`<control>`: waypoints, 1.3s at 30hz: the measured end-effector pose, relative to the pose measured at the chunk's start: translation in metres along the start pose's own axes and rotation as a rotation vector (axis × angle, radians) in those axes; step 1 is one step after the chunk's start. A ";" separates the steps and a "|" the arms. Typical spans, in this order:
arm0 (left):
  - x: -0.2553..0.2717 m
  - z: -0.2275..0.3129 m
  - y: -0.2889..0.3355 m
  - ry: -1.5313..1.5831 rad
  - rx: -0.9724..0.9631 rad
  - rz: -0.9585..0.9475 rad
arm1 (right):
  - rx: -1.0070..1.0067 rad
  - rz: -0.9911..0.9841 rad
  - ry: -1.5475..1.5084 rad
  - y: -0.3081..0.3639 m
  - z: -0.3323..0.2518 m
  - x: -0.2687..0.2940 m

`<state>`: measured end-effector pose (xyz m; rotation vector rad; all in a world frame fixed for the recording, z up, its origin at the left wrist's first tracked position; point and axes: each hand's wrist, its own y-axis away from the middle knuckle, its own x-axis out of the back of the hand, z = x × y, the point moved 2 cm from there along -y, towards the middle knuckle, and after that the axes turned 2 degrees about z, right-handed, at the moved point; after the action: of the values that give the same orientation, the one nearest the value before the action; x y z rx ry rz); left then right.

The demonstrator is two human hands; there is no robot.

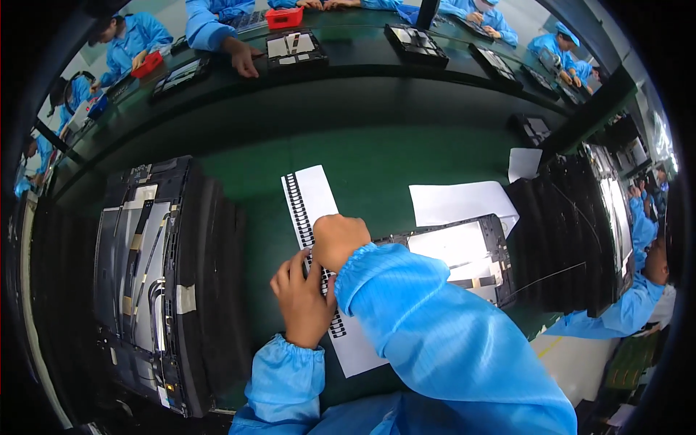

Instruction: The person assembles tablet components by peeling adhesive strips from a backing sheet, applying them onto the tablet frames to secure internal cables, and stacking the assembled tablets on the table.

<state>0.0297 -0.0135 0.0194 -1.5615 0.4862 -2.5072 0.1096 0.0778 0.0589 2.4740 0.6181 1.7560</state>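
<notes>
The person had two hands, one left hand (pixel 299 301) and one right hand (pixel 341 243), in two sleeves (pixel 442 297). There was one label strip (pixel 314 190), its black labels too partly covered to count. Beside it lay one panel (pixel 464 250). There were two plain papers, one large paper (pixel 457 199) and one small paper (pixel 523 164). Two stacks stood there, one left stack (pixel 148 283) and one right stack (pixel 565 225), their layers uncountable. The far bench (pixel 355 59) carried at least five trays (pixel 296 48) and two red bins (pixel 284 18). At least six co-workers (pixel 139 40) showed.
</notes>
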 end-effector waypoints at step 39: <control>0.018 0.090 0.058 0.411 -0.295 -0.073 | 0.063 0.404 -0.533 0.199 0.118 0.012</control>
<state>0.0992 -0.0906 0.0512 -1.1497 0.9018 -2.9329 0.2794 -0.0782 0.0795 3.0873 0.1359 1.0644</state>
